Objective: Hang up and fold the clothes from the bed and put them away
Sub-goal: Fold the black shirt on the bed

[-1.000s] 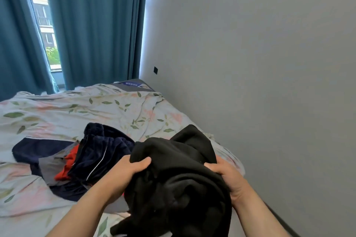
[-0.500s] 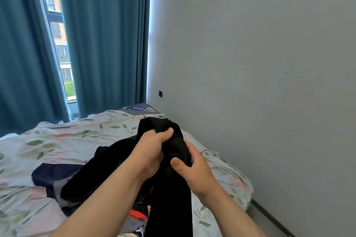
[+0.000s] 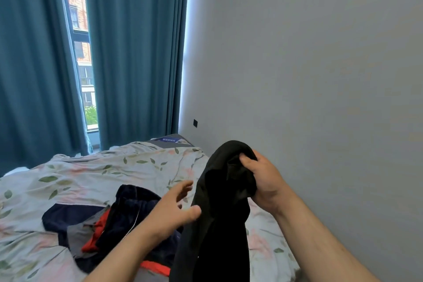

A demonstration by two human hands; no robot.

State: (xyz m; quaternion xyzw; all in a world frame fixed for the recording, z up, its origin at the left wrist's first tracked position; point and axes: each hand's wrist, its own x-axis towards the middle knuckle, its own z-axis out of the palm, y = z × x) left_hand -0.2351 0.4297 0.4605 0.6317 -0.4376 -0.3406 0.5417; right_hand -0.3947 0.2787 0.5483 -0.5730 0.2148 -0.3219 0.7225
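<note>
The black garment (image 3: pixel 219 224) is a soft, matte, heavy-looking fabric. It is held up above the right part of the bed (image 3: pixel 91 174) and hangs down in a long, loosely folded column that runs out of the bottom of the view. Its top is bunched into a rounded hump.

The right hand (image 3: pixel 263 181) holds that hump from the right side. Its grip is closed on the cloth, the fingers (image 3: pixel 246 159) curled into the folds, the wrist bent and the bare forearm rising from the lower right.

The left hand (image 3: pixel 174 210) is just left of the hanging cloth. Its grip is spread and holds nothing, with the fingers loosely extended and the thumb pointing toward the fabric. Whether the thumb touches the fabric cannot be told.

On the bed lies a crumpled duvet with a pale print of green leaves and pink blotches. A pile of clothes (image 3: pixel 128 210) rests on it: plush navy fabric with thin white piping, grey cloth and red pieces (image 3: pixel 98 233).

Beyond it, teal curtains (image 3: pixel 132 52) fall in deep vertical pleats beside a narrow strip of window (image 3: pixel 84 64). A smooth grey wall (image 3: pixel 309 75) carries a small dark socket (image 3: pixel 195 123).
</note>
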